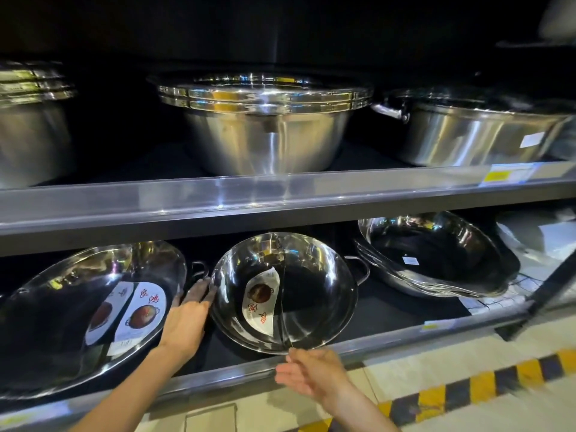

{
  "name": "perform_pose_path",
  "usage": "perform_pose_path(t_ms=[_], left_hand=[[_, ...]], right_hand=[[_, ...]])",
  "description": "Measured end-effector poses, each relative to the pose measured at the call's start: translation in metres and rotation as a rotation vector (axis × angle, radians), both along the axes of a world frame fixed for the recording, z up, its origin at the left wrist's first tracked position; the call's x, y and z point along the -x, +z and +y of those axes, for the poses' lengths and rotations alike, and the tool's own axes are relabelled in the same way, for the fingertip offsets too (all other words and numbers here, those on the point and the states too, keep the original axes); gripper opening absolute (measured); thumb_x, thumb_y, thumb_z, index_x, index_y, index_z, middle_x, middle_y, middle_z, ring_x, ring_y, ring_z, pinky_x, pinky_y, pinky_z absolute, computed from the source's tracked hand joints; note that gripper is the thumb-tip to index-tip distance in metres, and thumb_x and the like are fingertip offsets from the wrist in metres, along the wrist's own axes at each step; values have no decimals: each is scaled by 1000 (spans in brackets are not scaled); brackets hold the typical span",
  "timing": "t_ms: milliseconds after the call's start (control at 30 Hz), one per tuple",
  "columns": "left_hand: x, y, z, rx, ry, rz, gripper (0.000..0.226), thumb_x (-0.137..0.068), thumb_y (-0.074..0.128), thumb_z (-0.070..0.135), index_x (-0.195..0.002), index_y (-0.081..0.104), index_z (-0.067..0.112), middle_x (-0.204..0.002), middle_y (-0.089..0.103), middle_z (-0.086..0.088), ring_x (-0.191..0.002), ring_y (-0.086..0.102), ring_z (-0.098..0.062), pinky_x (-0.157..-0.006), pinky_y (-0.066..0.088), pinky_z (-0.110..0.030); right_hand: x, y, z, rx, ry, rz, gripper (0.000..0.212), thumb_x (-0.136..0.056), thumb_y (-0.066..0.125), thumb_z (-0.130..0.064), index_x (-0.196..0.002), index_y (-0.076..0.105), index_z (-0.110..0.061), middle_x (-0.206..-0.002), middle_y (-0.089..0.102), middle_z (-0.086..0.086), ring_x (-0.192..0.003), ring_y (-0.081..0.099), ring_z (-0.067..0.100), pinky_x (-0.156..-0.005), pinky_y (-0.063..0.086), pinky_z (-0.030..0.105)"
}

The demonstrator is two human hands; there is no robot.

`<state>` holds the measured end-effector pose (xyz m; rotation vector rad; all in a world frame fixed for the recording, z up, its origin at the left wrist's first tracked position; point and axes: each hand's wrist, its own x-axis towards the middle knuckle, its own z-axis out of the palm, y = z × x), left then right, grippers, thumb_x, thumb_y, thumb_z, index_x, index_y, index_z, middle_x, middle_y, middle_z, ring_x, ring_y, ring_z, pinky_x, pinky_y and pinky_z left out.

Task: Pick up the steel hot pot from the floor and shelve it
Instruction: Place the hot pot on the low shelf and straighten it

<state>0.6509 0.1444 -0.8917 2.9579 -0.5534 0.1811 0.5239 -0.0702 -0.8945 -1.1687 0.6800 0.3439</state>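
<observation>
At the lower shelf [311,358] front edge, the steel hot pot [283,293] is propped tilted; left hand [187,322] spread flat against its rim, right hand [308,374] open, empty.

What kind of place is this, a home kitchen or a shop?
Probably a shop's cookware aisle: a price label on the shelf edge, stacked steel basins, and a labelled hot pot on display.

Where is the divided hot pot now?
The divided hot pot leans on the lower shelf, centre of the head view, between the labelled pot and stacked pans; left hand touches its rim.
</observation>
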Motion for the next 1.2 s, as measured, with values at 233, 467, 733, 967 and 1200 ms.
perform_pose_path(t_ms=[233, 467, 733, 967, 1200], left_hand=[[20, -6, -9, 110, 118, 15, 42, -96, 39, 23, -136, 39, 9, -151, 35, -9, -127, 46, -26, -104, 45, -38], [33, -19, -22, 228, 228, 117, 43, -98, 31, 24, -137, 35, 8, -151, 30, -13, -129, 42, -30, -104, 44, -41], [31, -25, -32, 383, 179, 160, 47, -99, 29, 26, -144, 25, 16, -158, 15, -6, -139, 29, -28, -114, 34, -45], [23, -25, -21, 141, 234, 123, 59, -96, 23, 46, -147, 9, 19, -159, 7, 5, -135, 31, -20, -102, 40, -37], [13, -24, -23, 61, 246, 170, 59, -96, 19, 46, -147, 6, 19, -160, 4, 5, -140, 24, -22, -108, 33, -38]], right_hand=[[-44, 14, -158, 1246, 293, -175, 49, -93, 53, -12, -138, 35, -1, -133, 52, 25, -121, 52, 34, -105, 40, 42], [-78, 2, -177, 1205, 669, -227, 63, -99, 42, -26, -149, 6, -12, -158, 2, 18, -147, -4, 26, -119, 8, 34], [-71, 2, -176, 1097, 524, -262, 60, -100, 39, -23, -149, 5, -13, -158, -8, 14, -147, -5, 23, -119, 9, 35], [-63, -6, -174, 1257, 592, -237, 62, -99, 35, -37, -148, 0, -22, -158, -19, 7, -145, -11, 35, -116, 3, 58], [-61, -4, -173, 1234, 610, -240, 60, -99, 34, -38, -148, 2, -26, -157, -22, 5, -145, -8, 36, -118, 8, 60]])
